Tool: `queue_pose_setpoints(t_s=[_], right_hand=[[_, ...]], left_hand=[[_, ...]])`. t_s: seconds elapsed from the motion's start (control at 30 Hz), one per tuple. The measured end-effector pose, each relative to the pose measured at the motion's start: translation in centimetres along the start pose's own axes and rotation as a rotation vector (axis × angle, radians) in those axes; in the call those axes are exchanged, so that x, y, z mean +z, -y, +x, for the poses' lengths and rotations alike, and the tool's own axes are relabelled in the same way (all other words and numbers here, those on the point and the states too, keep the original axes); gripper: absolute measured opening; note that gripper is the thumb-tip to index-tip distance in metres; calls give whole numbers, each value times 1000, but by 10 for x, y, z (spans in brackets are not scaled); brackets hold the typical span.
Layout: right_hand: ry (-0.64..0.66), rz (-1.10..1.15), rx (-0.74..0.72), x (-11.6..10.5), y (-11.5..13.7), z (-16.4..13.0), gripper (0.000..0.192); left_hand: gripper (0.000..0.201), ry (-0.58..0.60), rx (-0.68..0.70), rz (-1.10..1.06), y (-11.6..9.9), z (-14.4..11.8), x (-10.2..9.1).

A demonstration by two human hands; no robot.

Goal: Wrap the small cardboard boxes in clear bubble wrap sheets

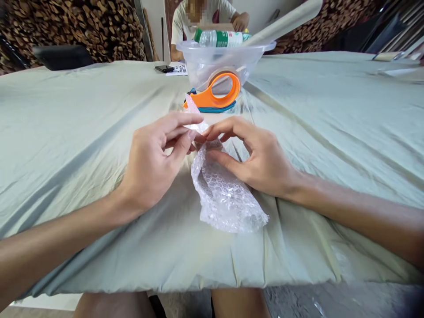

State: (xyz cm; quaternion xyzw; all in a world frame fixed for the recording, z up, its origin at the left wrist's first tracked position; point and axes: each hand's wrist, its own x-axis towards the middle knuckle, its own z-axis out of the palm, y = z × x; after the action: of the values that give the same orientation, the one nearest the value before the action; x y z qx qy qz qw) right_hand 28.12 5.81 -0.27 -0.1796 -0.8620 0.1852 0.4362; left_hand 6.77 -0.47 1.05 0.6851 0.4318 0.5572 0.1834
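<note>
A: Progress? Where's the wrap?
B: Crumpled clear bubble-wrap bundle (225, 194) lies near the table's front edge, wrapped, not taped. Left hand (152, 163) pinches a clear tape strip (195, 115); right hand (255, 157), fingers curled, presses the bundle's top. Orange tape dispenser (218, 95) sits mid-table.

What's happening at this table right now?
A person seated at a cloth-covered table has both hands on a small bundle of bubble wrap. The left hand and the right hand meet at its top end, pinching a clear strip there, possibly tape. Just beyond sits an orange tape dispenser in front of a clear plastic bowl, with a green-labelled bottle lying across its rim. Another person sits at the far side.
</note>
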Motion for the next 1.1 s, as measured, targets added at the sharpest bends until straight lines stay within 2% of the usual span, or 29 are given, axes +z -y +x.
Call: queue_pose_setpoints(t_s=[0.07, 0.17, 0.2, 0.27, 0.37, 0.43, 0.5, 0.57, 0.6, 0.67, 0.77, 0.87, 1.0, 1.1], right_hand=[[-23, 106, 43, 1, 1, 0, 8], [-101, 246, 116, 3, 0, 2, 3], [-121, 260, 145, 4, -1, 3, 5], [-130, 226, 213, 3, -4, 6, 21], [-72, 119, 346, -2, -12, 11, 51], [39, 154, 453, -7, -18, 15, 67], [178, 270, 513, -12, -23, 17, 69], [284, 387, 525, -16, -24, 18, 65], [301, 423, 528, -17, -24, 18, 65], [294, 473, 536, -18, -21, 18, 70], [252, 554, 482, -15, -17, 17, 66], [199, 541, 370, -11, -20, 16, 43], [90, 244, 192, -10, -28, 16, 29], [41, 85, 102, -10, -27, 15, 28]], left_hand=[[19, 22, 103, 77, 3, 1, -1], [15, 46, 150, 104, 8, 6, 0], [15, 57, 153, 91, 10, 8, 1], [19, 82, 127, 53, 14, 10, 2], [41, 83, -17, 11, 24, 13, 0], [63, 72, -126, 23, 32, 16, -3], [81, 82, -280, 45, 37, 19, -6], [92, 141, -453, 32, 38, 22, -9], [96, 183, -512, 6, 36, 24, -10], [101, 261, -536, -84, 32, 26, -11], [96, 311, -517, -222, 26, 27, -10], [70, 313, -442, -284, 26, 26, -8], [32, 256, -91, -77, 26, 25, -6], [23, 178, 105, 58, 24, 22, -5]])
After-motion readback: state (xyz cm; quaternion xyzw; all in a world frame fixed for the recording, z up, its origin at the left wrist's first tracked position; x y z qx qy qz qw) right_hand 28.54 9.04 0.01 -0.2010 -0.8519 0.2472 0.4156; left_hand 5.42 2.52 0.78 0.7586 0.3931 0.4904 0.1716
